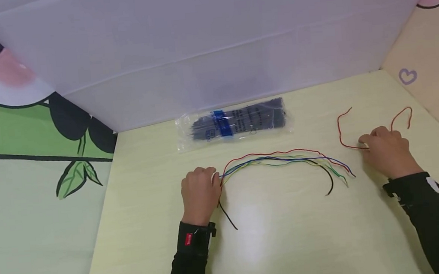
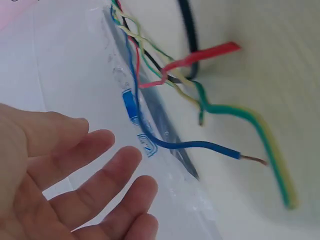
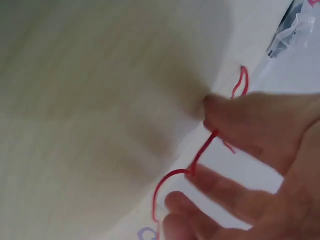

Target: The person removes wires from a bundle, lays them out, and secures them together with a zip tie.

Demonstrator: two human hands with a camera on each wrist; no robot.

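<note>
Several thin wires in a loose bundle (image 1: 283, 154), red, blue, black, yellow and green, arch across the table. At the bundle's left end is my left hand (image 1: 201, 194); in the left wrist view its fingers (image 2: 95, 202) are loosely bent and hold nothing. Beside them, the blue wire (image 2: 195, 144) shows a bare copper tip, near a green-yellow wire (image 2: 255, 120). My right hand (image 1: 385, 149) is over a separate bent red wire (image 1: 340, 132). In the right wrist view this wire crosses the gap between thumb and forefinger, which are spread apart.
A clear plastic bag of dark, thin strips (image 1: 241, 120) with a blue band lies at the back of the table (image 1: 274, 244). Behind it rises a pale wall (image 1: 197, 52). A printed panel (image 1: 33, 126) stands at the left and a beige wall (image 1: 429, 51) at the right.
</note>
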